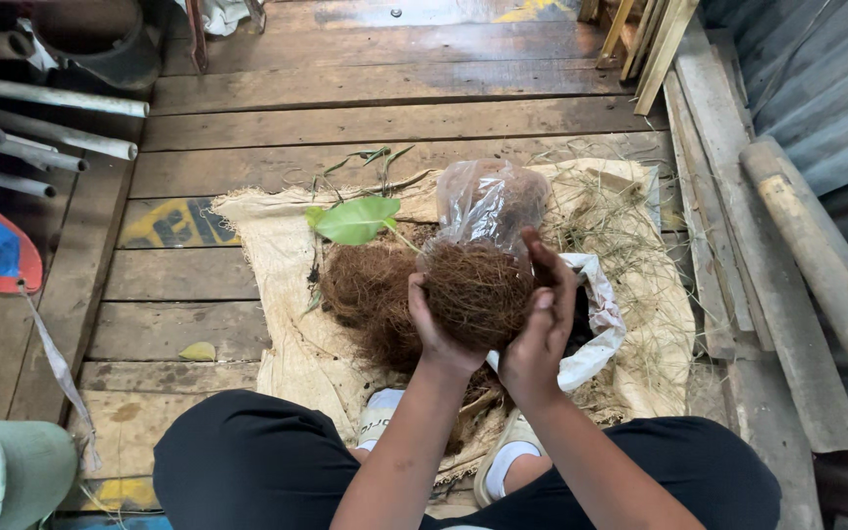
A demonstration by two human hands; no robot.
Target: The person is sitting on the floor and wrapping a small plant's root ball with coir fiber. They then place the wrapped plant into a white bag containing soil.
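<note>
Together, the left hand [436, 334] and the right hand [540, 324] cup a ball of brown coconut fibre [478, 292] from either side, both wrapped around it, just above a burlap sack [277, 245] spread on the plank floor. Behind the ball a clear plastic bag [488, 201] stands up touching it, a larger heap of fibre [365, 294] lies just left, a green-leafed plant [357, 220] sits beyond that heap, and a white bag [596, 334] lies at the ball's right
</note>
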